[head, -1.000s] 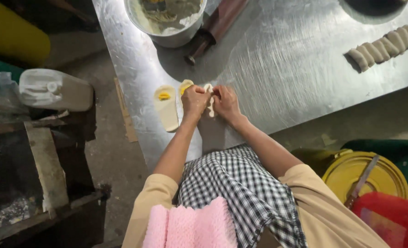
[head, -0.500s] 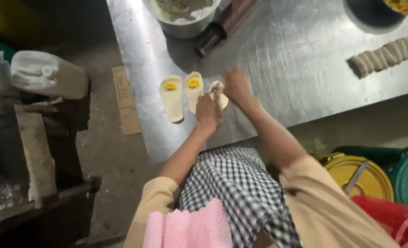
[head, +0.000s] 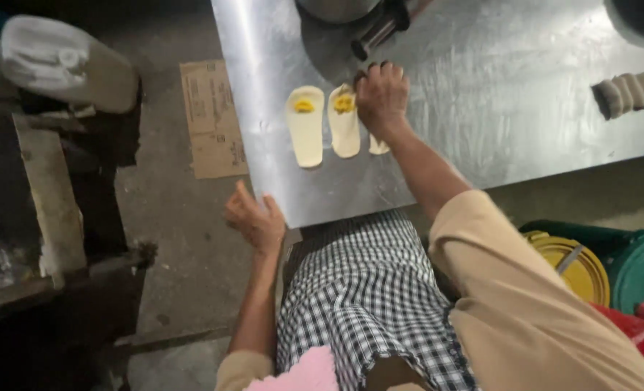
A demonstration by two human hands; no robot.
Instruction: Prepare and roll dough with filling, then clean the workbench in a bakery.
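Dough strips [head: 306, 124]: two left of right hand [head: 381, 95] filled, third [head: 378, 146] under its pressing curled fingers unfilled; left hand [head: 255, 217] spread, empty

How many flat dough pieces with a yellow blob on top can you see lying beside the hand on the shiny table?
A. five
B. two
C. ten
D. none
B: two dough strips lie side by side on the table, each with a yellow blob at its far end, just beside the right hand.
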